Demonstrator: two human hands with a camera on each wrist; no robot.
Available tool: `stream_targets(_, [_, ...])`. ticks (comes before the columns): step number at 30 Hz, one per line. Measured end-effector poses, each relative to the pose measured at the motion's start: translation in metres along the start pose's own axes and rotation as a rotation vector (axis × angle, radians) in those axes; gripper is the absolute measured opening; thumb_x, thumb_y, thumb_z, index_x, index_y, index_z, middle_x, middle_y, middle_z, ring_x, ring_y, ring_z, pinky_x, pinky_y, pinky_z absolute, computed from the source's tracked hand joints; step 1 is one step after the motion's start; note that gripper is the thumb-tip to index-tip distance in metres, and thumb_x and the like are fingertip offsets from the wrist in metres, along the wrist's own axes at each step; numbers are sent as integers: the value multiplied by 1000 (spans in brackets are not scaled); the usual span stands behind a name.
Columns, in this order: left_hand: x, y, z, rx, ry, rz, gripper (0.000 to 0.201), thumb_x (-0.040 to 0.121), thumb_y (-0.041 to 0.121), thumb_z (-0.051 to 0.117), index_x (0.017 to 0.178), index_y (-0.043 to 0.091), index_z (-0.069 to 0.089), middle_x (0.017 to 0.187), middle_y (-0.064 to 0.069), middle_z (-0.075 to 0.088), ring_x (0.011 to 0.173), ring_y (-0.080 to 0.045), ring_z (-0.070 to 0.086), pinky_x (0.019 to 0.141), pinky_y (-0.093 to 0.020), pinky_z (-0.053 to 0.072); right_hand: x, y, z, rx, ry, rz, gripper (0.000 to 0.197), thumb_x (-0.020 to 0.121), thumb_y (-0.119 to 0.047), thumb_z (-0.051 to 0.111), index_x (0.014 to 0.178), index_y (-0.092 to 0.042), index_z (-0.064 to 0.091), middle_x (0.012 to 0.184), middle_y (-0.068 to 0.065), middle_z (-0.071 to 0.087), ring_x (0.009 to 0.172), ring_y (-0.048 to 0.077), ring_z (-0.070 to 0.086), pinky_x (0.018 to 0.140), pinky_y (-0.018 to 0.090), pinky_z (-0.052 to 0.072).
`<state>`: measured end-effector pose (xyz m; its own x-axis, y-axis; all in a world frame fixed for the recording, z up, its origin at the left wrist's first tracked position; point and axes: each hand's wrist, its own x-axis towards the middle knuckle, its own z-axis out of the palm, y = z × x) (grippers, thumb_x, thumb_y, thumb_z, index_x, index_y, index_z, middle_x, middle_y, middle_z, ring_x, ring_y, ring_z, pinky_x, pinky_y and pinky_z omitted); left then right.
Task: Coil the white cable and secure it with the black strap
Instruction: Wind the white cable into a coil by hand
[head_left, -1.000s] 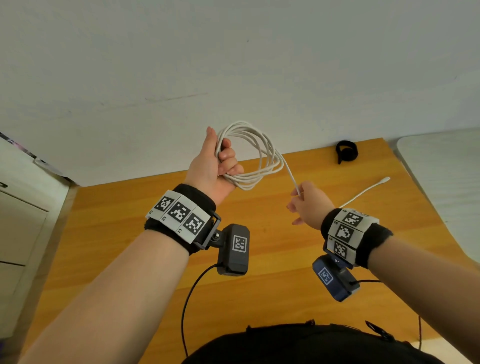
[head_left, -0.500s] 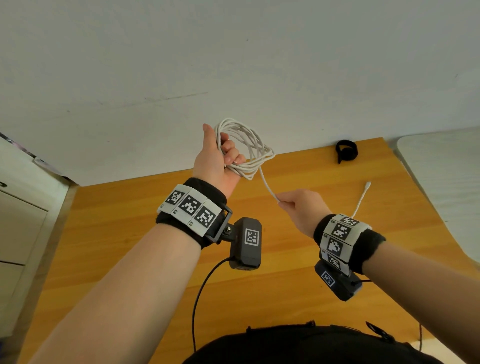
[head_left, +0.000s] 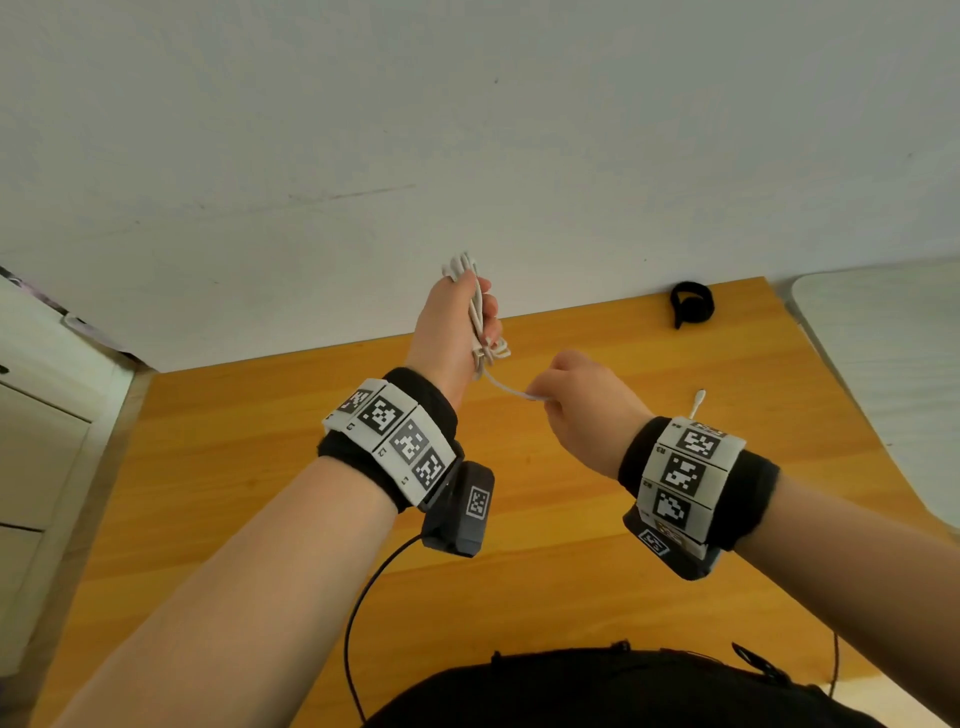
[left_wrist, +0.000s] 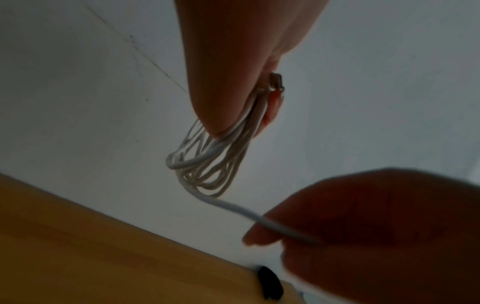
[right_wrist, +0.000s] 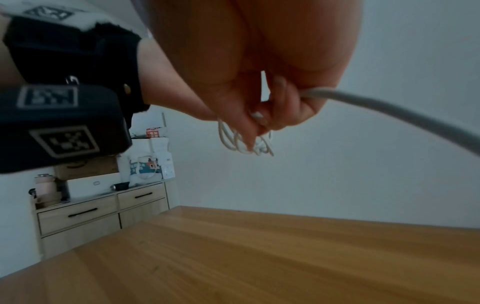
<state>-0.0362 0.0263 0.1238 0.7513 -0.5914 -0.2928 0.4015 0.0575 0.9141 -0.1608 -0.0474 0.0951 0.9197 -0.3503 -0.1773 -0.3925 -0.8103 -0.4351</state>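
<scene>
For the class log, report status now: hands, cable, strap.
Left hand grips coiled white cable. Right hand pinches its loose tail. Black looped strap untouched on wooden table. Nothing obstructing.

The cable (head_left: 477, 312) is white, the strap (head_left: 691, 303) black. The surface (head_left: 571, 519) is orange-brown wood with lengthwise grain. Both wristbands (head_left: 691, 480) are black, carrying white tiles with black square-code patterns.

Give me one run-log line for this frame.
phase: coiling | left hand: grips coil | right hand: pinches cable tail | strap: on table, untouched | end plug: loose past right wrist
</scene>
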Motion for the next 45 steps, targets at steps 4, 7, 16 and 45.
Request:
stream_targets(4, [-8, -8, -1, 341, -67, 121, 23, 102, 24, 31, 87, 15, 45, 70, 1, 45, 43, -7, 38, 52, -24, 34, -1, -5, -10, -5, 38, -32, 28, 98, -23, 41, 120, -23, 58, 107, 5, 60, 95, 27, 59, 72, 33, 47])
stream_targets(7, [-13, -8, -1, 476, -80, 178, 22, 102, 24, 31, 88, 13, 44, 70, 2, 45, 48, -8, 38, 47, -19, 35, -2, -9, -17, 36, 40, -8, 22, 95, -27, 47, 110, -18, 60, 98, 3, 65, 91, 23, 60, 73, 33, 48])
stream_targets(16, [-13, -15, -1, 782, -140, 224, 28, 102, 26, 32, 81, 13, 45, 65, 3, 47, 55, -8, 45, 51, -15, 37, -4, -14, -28, 157, 206, -167, 19, 83, -3, 52, 93, -14, 62, 85, -9, 54, 78, 9, 51, 68, 17, 43])
stream_targets(45, [-14, 0, -6, 484, -324, -124, 30, 94, 34, 51, 72, 14, 48, 55, 4, 34, 39, -8, 24, 41, -19, 21, 22, 21, -55, 235, 453, -38, 10, 85, -22, 62, 92, -15, 63, 89, -3, 62, 87, 14, 59, 81, 29, 50])
